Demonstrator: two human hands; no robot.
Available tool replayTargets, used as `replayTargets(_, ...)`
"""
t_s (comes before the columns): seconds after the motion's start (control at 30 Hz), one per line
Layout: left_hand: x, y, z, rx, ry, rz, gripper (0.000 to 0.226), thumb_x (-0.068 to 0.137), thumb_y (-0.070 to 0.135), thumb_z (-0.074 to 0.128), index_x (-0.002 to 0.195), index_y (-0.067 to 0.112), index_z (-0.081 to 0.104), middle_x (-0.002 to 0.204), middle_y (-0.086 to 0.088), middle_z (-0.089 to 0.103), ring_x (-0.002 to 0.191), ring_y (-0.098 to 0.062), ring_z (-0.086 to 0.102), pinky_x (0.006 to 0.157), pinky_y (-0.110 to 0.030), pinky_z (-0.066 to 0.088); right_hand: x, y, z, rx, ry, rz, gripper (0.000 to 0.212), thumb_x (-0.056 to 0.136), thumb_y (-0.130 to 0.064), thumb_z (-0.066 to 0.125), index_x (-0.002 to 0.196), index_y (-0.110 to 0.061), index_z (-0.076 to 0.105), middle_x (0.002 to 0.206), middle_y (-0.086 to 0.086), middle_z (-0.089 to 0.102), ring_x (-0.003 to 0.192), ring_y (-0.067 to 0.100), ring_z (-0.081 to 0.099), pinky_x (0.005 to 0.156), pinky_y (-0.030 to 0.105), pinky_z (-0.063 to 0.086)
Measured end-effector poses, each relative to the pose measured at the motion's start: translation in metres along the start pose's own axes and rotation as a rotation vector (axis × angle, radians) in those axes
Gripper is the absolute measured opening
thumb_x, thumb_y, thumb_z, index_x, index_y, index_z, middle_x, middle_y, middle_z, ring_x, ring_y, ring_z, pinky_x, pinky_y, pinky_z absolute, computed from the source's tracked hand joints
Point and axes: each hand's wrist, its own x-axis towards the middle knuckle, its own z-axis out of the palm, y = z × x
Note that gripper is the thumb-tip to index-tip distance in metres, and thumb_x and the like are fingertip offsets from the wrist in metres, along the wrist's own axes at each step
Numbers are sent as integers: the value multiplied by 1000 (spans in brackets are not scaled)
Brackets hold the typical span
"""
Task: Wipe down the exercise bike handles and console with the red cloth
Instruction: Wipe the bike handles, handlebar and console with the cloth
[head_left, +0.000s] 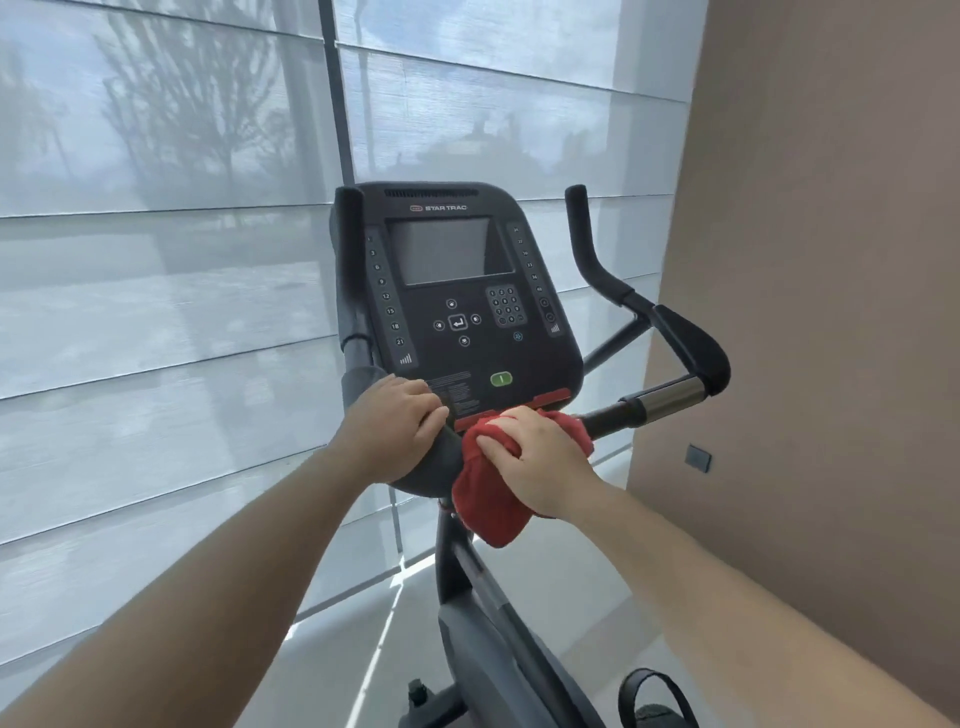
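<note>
Gripping the left handlebar (415, 470) with your left hand (392, 426), your right hand (540, 460) clutches the red cloth (488, 499), pressed on the bar just below the Star Trac console (457, 291).

**Exercise bike, wipe in progress**

My right hand (540, 462) presses the red cloth (491, 506) onto the handlebar just below the console (457, 291); cloth hangs past the bar. My left hand (397, 423) grips the padded left handle (363, 384). Right handle (691, 348) bare. Shaded window (156, 260) behind, tan wall (831, 260) to the right.
</note>
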Motion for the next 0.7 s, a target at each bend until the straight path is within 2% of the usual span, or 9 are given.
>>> replayTargets(0.1, 2, -3, 4, -28, 29, 22, 54, 89, 36, 19, 73, 15, 66, 80, 3, 64, 80, -18, 56, 84, -34, 42, 6, 4, -13, 0, -74, 87, 27, 94, -38, 47, 112, -25, 61, 114, -5, 60, 108, 13, 53, 95, 22, 35)
replayTargets(0.17, 0, -5, 6, -27, 31, 24, 51, 90, 32, 21, 76, 16, 68, 83, 3, 65, 82, -18, 56, 83, -32, 42, 7, 13, -23, -10, -25, 206, 27, 94, -39, 45, 109, -23, 60, 111, -3, 60, 106, 17, 56, 94, 30, 43)
replayTargets(0.23, 0, -5, 7, -23, 46, 18, 52, 89, 31, 20, 77, 16, 69, 84, 3, 65, 82, -17, 56, 82, -33, 43, 7, 12, -19, -38, 53, 248, 28, 94, -37, 45, 111, -21, 60, 113, -3, 59, 107, 18, 55, 94, 31, 42)
replayTargets(0.4, 1, -5, 10, -43, 74, -9, 62, 83, 37, 11, 74, 17, 69, 82, 2, 65, 82, -18, 56, 80, -34, 44, -7, -12, 10, -36, 77, 46, 29, 95, -34, 45, 116, -22, 61, 117, -9, 57, 106, 6, 48, 94, 16, 30)
replayTargets(0.53, -1, -3, 12, -22, 74, -14, 56, 86, 31, 15, 72, 16, 67, 79, 1, 64, 80, -18, 55, 81, -31, 42, 0, 1, 0, -62, 49, 70, 29, 96, -36, 42, 113, -21, 60, 112, -6, 61, 103, 9, 52, 96, 25, 40)
replayTargets(0.63, -2, -2, 11, -16, 74, -15, 50, 88, 28, 21, 75, 14, 67, 80, 1, 64, 81, -18, 55, 81, -29, 40, 4, 7, 2, -64, 159, 102, 28, 97, -32, 43, 113, -17, 60, 112, -2, 62, 100, 9, 51, 96, 23, 38)
replayTargets(0.7, -3, -2, 10, -13, 83, -15, 53, 87, 29, 18, 75, 15, 67, 80, 1, 64, 81, -19, 54, 79, -29, 39, -3, 10, 14, -59, 251, 74, 29, 97, -32, 43, 118, -17, 58, 118, 0, 59, 107, 14, 51, 100, 27, 38)
